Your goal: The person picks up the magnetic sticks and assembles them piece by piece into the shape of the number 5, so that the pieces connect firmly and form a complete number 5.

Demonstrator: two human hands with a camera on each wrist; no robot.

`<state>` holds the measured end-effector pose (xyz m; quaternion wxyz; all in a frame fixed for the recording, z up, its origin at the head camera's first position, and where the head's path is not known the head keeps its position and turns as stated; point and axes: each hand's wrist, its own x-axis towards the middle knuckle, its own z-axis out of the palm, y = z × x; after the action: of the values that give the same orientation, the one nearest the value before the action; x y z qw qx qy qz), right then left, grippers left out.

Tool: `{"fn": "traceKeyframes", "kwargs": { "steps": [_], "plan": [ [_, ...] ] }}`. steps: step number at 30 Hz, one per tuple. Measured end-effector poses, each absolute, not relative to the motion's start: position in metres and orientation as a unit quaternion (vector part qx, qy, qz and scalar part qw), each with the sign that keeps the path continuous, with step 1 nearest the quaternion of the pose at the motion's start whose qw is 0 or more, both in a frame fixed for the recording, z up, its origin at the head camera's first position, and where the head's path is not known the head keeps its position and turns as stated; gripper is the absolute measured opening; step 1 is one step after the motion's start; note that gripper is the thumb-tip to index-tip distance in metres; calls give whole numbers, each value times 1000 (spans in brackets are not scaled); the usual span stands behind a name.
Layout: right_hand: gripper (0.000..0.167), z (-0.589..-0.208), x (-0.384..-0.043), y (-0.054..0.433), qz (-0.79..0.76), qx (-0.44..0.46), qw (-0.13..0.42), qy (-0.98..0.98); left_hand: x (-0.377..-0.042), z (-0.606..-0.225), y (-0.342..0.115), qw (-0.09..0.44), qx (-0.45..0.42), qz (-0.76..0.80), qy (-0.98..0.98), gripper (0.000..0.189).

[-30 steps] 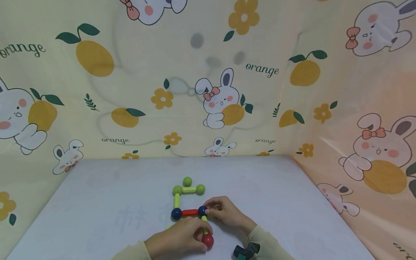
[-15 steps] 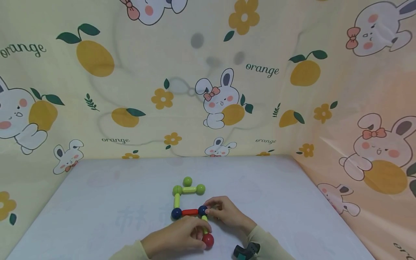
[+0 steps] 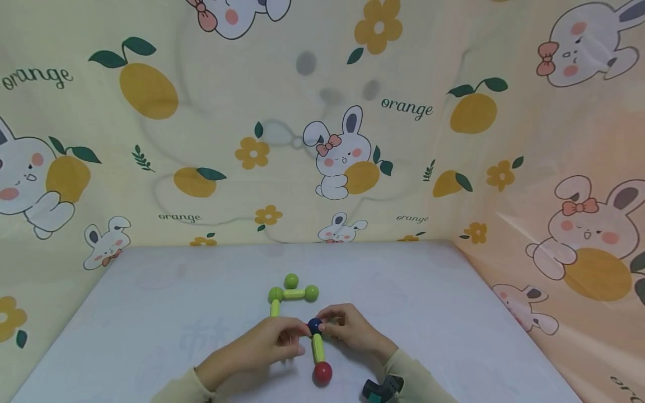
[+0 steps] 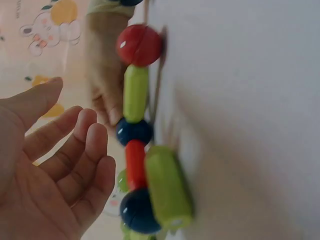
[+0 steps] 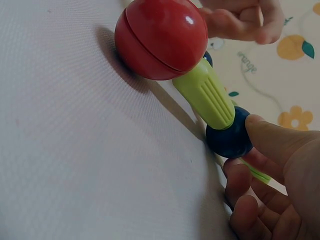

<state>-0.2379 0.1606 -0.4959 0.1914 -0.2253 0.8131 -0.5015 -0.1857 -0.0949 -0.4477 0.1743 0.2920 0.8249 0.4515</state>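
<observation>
My right hand (image 3: 353, 330) pinches a dark blue ball (image 3: 314, 326) between thumb and fingers. A yellow-green rod (image 3: 318, 348) joins that ball to a red ball (image 3: 322, 373) nearer the front. The left hand (image 3: 262, 347) hovers beside the blue ball, holding nothing, its fingers relaxed in the left wrist view. Behind it in the head view, the red rod (image 4: 135, 165) and second dark blue ball (image 4: 140, 212) are hidden. They show in the left wrist view, where another green rod (image 4: 167, 187) lies alongside them.
Farther back, a yellow-green rod (image 3: 294, 294) links two green balls (image 3: 275, 294), and another upright rod (image 3: 275, 308) runs from the left one toward the front. A single green ball (image 3: 291, 281) sits just behind. A printed cloth (image 3: 252, 184) hangs beyond the white table (image 3: 428, 291).
My left hand has let go of the red ball and its rod and moved up and left, now covering the red rod and left blue ball. The right hand has stayed put.
</observation>
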Motion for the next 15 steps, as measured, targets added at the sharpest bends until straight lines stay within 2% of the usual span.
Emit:
{"fn": "traceKeyframes", "kwargs": {
  "steps": [10,15],
  "plan": [
    [28,-496,-237,161,-500,-215,196,816,-200,-435,-128,124,250,510,814,30],
    [27,-497,-238,161,-497,-212,197,818,-205,-435,-142,85,227,467,850,31]
  ]
}}
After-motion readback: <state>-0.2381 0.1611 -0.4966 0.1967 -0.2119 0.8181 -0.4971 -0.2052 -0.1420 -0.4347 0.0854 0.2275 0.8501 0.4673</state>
